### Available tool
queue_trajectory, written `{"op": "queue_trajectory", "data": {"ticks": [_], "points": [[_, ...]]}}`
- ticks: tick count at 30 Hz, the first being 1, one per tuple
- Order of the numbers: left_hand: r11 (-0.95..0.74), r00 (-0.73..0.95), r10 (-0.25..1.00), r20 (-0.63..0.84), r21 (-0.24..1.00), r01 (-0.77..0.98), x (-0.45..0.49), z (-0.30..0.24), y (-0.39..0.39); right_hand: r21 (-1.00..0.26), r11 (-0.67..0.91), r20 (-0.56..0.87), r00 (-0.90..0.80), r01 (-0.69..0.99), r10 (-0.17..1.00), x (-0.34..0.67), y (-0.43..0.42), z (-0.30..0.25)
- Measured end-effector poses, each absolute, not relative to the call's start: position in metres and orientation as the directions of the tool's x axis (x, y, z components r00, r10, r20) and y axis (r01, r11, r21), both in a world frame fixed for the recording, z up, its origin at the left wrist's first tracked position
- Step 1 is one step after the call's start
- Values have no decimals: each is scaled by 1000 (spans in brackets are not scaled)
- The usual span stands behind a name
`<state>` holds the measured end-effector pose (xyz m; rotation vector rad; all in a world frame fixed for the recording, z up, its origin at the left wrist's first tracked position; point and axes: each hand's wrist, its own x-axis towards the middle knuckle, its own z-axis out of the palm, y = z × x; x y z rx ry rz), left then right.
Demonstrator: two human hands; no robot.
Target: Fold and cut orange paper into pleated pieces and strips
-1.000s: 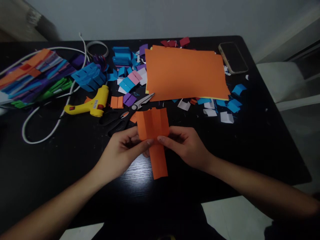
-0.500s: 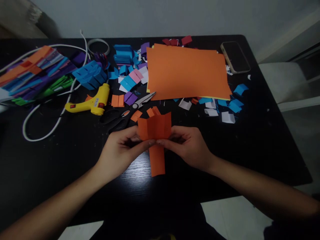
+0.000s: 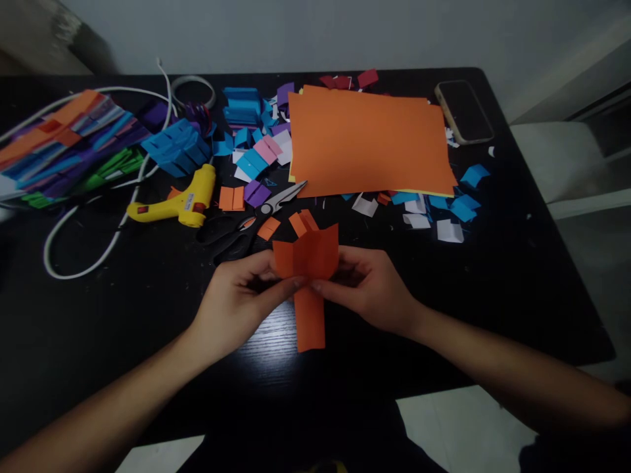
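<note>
Pinching the creased paper [image 3: 310, 259] from both sides, in the head view, the left hand [image 3: 236, 295] and right hand [image 3: 374, 286] held it near its middle, thumbs close together, above the tabletop [image 3: 419, 358]. Its narrow strip hung toward the person. Scissors [image 3: 267, 209] lay just beyond. The glue gun [image 3: 200, 187] bore a pale label [image 3: 189, 201], too small to read.

One left hand [image 3: 234, 295], one right hand [image 3: 377, 288], folded orange paper [image 3: 310, 259] of unclear piece count, one glue gun [image 3: 188, 203], one pair of scissors [image 3: 267, 209], one phone [image 3: 465, 112], one pale ring [image 3: 211, 94], at least two large orange sheets [image 3: 369, 141], one black table [image 3: 98, 328], paper scraps [image 3: 450, 231] too jumbled to count
</note>
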<state>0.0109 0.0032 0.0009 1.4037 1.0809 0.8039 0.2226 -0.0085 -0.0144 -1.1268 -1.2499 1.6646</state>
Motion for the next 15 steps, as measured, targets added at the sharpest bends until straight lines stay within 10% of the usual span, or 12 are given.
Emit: {"op": "queue_trajectory", "data": {"ticks": [15], "points": [[124,346,923,-169,981,149,9,-1,3,-963,-254,-203,-377,-89,904,225,-4,-13]]}}
